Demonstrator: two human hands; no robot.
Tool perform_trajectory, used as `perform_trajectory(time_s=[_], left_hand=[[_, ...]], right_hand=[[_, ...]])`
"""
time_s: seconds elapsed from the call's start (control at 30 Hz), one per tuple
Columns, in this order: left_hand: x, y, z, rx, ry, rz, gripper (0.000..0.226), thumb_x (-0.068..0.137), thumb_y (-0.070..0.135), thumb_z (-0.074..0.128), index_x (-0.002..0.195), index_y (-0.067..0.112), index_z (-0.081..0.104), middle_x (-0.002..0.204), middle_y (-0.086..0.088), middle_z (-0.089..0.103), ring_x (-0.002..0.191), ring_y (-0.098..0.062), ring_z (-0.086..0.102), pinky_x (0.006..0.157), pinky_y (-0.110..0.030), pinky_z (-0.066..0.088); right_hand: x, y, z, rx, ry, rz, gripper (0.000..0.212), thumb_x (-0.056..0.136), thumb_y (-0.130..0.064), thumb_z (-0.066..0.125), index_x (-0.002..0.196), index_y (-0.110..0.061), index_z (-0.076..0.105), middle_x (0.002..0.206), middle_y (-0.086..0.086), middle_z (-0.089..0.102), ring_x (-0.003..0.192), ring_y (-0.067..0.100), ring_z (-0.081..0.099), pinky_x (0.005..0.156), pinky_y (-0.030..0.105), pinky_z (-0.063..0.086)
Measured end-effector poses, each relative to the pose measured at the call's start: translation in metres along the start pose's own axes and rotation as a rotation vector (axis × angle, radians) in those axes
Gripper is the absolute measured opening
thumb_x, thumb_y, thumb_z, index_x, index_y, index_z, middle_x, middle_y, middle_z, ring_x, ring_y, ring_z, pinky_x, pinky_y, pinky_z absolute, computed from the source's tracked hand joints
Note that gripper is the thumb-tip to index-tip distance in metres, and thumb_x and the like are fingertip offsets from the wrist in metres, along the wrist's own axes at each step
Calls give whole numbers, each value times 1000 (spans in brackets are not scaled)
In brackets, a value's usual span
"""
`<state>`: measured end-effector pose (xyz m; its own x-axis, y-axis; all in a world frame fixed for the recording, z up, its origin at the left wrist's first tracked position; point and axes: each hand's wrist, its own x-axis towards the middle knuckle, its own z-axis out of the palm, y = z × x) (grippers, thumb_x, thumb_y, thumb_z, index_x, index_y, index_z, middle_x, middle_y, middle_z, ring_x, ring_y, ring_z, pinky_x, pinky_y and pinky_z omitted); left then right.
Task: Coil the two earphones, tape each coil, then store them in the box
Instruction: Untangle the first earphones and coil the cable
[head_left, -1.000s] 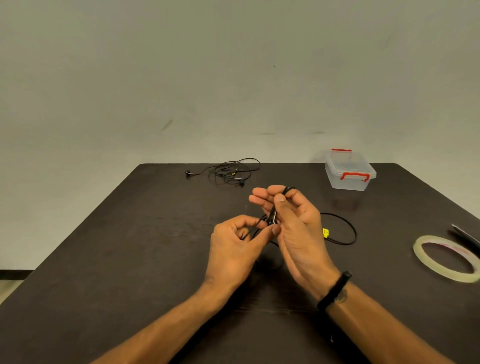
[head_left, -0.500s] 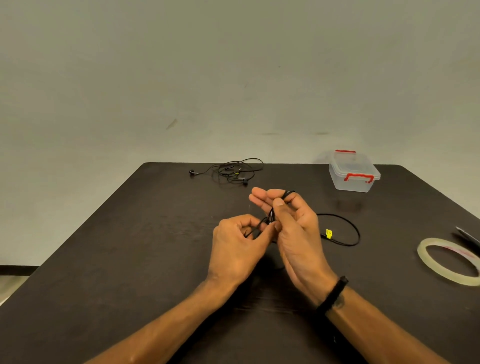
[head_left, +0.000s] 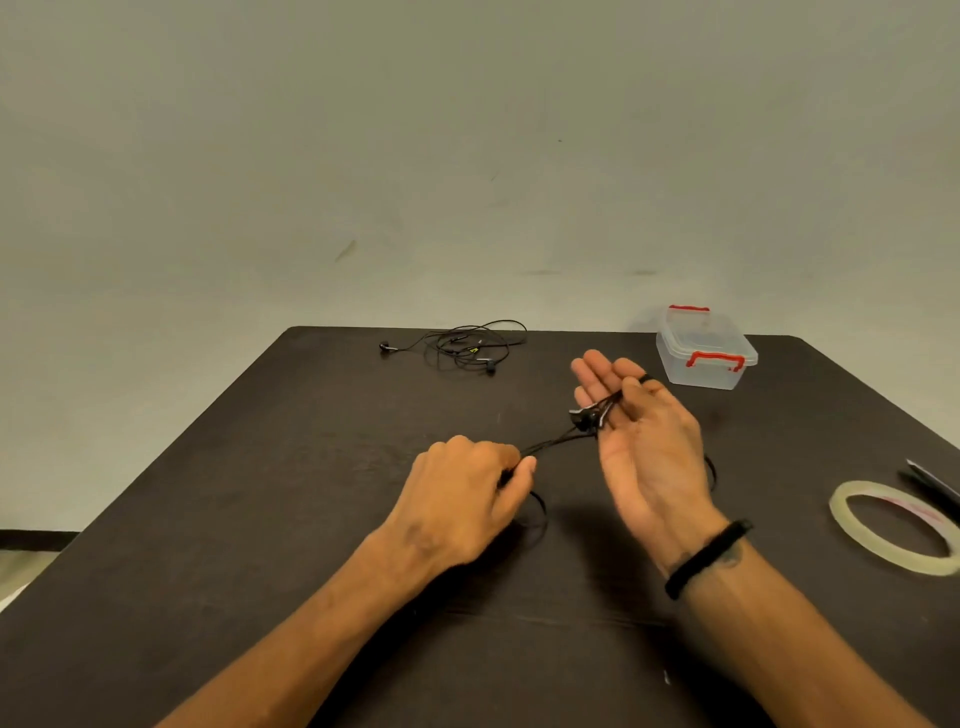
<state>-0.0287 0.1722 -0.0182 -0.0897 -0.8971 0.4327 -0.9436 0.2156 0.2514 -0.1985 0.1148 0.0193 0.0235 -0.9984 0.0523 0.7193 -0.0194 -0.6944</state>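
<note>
head view: coiling has barely begun. right hand (head_left: 644, 441) pins the first earphone (head_left: 587, 415) under its thumb, left hand (head_left: 467, 483) pinches its cord. second earphone (head_left: 462, 348) lies tangled on the worktop (head_left: 260, 493); tape (head_left: 893, 525) untouched, box (head_left: 706, 353) lidded.

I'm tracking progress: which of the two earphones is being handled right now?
The earphone stretched between the left hand and right hand; the other earphone lies untouched, tangled at the table's far edge.

Dark table (head_left: 260, 519), tangled earphone (head_left: 462, 347), lidded clear box (head_left: 701, 358), tape roll (head_left: 893, 527)
</note>
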Motion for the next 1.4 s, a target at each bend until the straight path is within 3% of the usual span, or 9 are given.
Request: perform_trajectory(time_s=[0.1,0.23,0.43,0.57,0.63,0.7,0.83,1.17,1.4], left_hand=[[0,-2,-3,-26,-57,46,51,105,50,41,63,20,42,51,2,47,54,-24,51,65,-42,55],[-5,9,-8,-44,-110,289,49,105,46,41,66,18,50,51,4,47,49,-20,46,58,-36,49],[-11,25,-13,-4,28,459,45,108,45,41,68,25,42,54,10,37,47,-18,40,49,-33,38],[-10,23,-12,-95,166,214,56,105,60,38,63,23,38,48,8,37,47,-20,44,50,-34,42],[-6,20,-11,-84,158,-26,73,101,72,26,63,17,53,47,3,49,51,-22,54,56,-37,48],[-5,14,-9,-58,185,-138,65,101,72,31,76,22,63,47,4,48,56,-21,60,59,-35,48],[-8,13,-6,-196,179,-149,22,99,56,55,111,38,53,47,7,44,50,-12,48,59,-33,45],[-12,28,3,-360,337,-194,39,86,72,64,83,34,73,42,8,46,43,-10,46,47,-25,37],[-10,21,-2,-172,400,-94,28,95,53,65,80,30,72,40,13,35,38,-6,41,48,-21,35]], right_hand=[[11,-5,-7,153,56,108,25,111,-2,34,109,-3,59,114,21,77,105,32,77,93,42,62],[11,1,-9,101,57,96,25,111,-2,35,108,-4,60,111,18,79,104,30,78,102,43,54],[0,10,-4,-44,-49,74,20,109,-2,42,108,-4,63,116,17,78,113,30,75,106,41,50],[-3,13,-1,-66,-112,88,20,109,-6,44,111,-6,63,119,16,77,115,29,74,110,41,50],[-2,10,-2,-6,-129,122,21,109,-6,43,113,-7,64,118,15,77,115,29,74,109,42,52],[-4,6,-1,59,-156,165,22,109,-6,43,113,-7,64,116,15,78,113,29,75,106,43,55],[-8,6,4,108,-207,213,24,109,-6,42,114,-7,65,116,14,77,114,29,74,104,42,55],[-21,16,8,-76,-291,125,19,108,-5,44,118,-3,60,129,21,72,125,31,69,113,42,45],[-27,15,11,-15,-305,166,22,105,1,45,118,2,63,127,25,71,124,35,69,103,36,58]])
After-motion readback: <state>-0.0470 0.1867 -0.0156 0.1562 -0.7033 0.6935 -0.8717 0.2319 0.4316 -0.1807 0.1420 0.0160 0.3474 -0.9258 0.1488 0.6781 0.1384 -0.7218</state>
